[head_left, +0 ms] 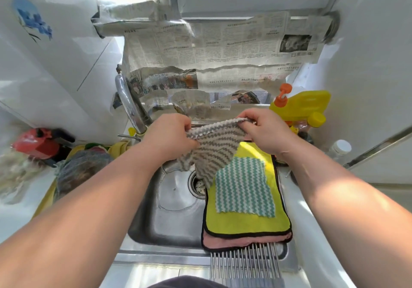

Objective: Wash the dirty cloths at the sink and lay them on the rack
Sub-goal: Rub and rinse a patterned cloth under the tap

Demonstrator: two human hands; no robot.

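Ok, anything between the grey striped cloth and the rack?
Nothing visible. Left hand and right hand hold the grey striped cloth above the steel sink; the metal rack already carries a stack of teal, yellow and pink cloths; only its near bars are bare.

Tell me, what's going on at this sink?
A person stands at a steel sink and holds a grey striped cloth spread between the left hand and the right hand, above the basin. On the rack across the sink's right side, a teal zigzag cloth lies on a yellow cloth, with a pink cloth underneath. No water can be seen running from the tap.
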